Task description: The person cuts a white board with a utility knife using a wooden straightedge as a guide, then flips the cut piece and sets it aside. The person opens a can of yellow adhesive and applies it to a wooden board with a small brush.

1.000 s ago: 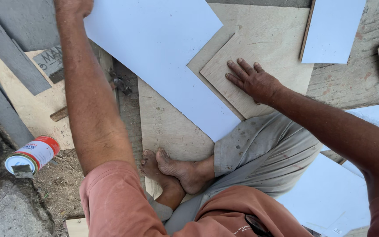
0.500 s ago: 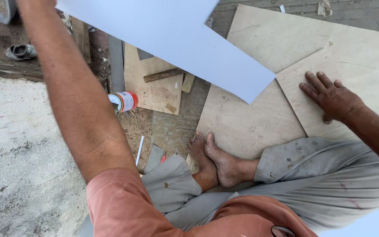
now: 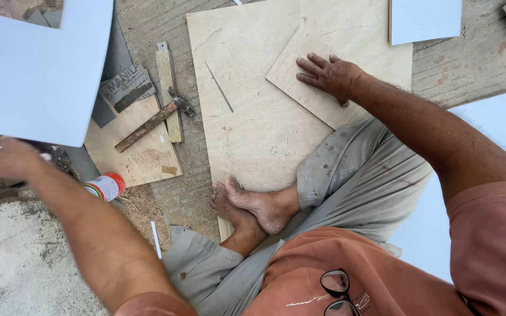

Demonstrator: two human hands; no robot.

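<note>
White sheet (image 3: 36, 70) gripped above left hand (image 3: 7, 161); right hand (image 3: 329, 76) flat, open on plywood piece (image 3: 306, 88).

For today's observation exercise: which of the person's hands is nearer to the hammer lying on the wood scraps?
Left. The left hand, gripping the white sheet, is lower left of the hammer. The right hand is farther right, flat on the small plywood piece.
</note>
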